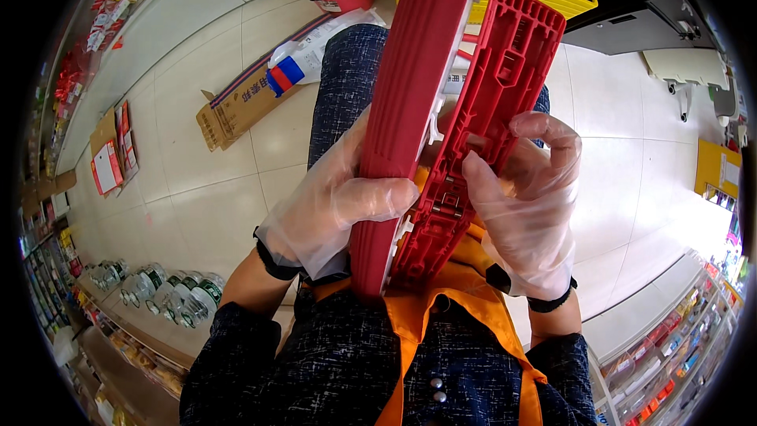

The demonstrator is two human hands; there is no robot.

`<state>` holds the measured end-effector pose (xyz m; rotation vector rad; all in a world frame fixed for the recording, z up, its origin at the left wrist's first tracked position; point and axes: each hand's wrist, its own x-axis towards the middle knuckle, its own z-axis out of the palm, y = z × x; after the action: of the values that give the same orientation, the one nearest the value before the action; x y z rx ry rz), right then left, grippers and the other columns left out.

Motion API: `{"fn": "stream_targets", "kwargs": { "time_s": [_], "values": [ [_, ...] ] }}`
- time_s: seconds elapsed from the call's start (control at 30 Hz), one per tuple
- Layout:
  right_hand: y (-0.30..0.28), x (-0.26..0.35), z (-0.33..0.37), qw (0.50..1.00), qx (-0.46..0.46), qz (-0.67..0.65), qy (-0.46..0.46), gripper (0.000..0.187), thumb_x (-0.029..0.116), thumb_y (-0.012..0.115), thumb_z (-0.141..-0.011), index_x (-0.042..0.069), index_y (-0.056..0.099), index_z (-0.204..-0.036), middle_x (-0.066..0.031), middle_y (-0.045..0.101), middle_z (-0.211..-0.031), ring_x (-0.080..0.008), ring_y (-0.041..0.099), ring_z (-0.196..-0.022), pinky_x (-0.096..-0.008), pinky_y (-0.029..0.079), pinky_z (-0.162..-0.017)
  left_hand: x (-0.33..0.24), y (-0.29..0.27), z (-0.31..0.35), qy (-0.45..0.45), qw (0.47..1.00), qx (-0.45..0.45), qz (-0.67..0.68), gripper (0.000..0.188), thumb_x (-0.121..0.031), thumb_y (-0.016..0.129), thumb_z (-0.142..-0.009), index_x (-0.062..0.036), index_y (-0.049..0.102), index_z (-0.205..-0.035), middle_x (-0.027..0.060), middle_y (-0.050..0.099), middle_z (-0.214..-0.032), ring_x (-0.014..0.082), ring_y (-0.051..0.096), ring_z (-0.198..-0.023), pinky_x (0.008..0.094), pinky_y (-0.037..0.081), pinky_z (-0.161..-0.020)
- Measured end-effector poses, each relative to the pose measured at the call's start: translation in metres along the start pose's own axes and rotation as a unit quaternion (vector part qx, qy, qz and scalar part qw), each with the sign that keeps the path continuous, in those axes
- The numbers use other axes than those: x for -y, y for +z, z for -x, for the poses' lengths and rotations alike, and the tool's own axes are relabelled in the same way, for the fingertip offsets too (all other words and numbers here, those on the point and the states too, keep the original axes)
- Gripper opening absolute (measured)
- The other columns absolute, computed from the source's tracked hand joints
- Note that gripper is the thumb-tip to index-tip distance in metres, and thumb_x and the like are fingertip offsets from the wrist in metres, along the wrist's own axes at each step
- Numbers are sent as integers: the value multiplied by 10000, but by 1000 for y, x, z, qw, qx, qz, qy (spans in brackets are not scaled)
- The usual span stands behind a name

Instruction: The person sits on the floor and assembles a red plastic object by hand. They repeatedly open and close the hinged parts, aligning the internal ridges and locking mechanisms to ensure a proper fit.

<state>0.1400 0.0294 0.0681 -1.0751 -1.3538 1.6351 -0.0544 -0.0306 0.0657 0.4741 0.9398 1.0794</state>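
A long red plastic casing (pixel 414 79) with a ridged outer side stands tilted in front of me above my lap. Beside it, a second red part (pixel 505 71) shows its ribbed, hollow inside, with small metal pieces near its lower middle. White clips (pixel 435 128) line the edge between them. My left hand (pixel 335 201), in a clear plastic glove, grips the ridged part with its thumb over the edge. My right hand (pixel 528 189), gloved likewise, has its thumb on the ribbed inside and its forefinger bent at the outer edge; its other fingers are partly hidden.
A flattened cardboard box (pixel 229 114) and a clear plastic package with a blue and red end (pixel 285 75) lie on the tiled floor. A yellow crate (pixel 583 4) stands far ahead. Several water bottles (pixel 177 296) stand at the lower left. Stocked shelves (pixel 662 363) edge both sides.
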Motion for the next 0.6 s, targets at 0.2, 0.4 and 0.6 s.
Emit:
{"fn": "stream_targets", "kwargs": {
  "time_s": [0.2,0.4,0.6],
  "values": [
    [2,-8,4,994,-31,91,-54,539,-80,751,-907,32,376,-1277,-115,556,-1171,-179,719,-966,-279,620,-801,1,-4,0,-9,1000,-1,-19,1050,-371,809,-783,-21,277,-1617,157,510,-1513,256,561,-1342,400,473,-1112],
    [8,-17,4,978,-91,159,-97,527,13,818,-898,29,400,-1218,-102,597,-1084,-145,722,-818,-252,600,-654,-1,-5,2,-10,1000,-6,-25,1031,-364,796,-790,-28,281,-1617,156,513,-1498,254,572,-1315,403,478,-1102],
    [5,-17,4,987,-111,113,-18,452,13,815,-901,47,447,-1162,-71,629,-992,-123,690,-819,-239,567,-685,-5,-2,1,-3,1000,11,10,1000,-363,806,-817,-21,296,-1606,151,551,-1453,245,596,-1277,385,499,-1076]
  ]
}}
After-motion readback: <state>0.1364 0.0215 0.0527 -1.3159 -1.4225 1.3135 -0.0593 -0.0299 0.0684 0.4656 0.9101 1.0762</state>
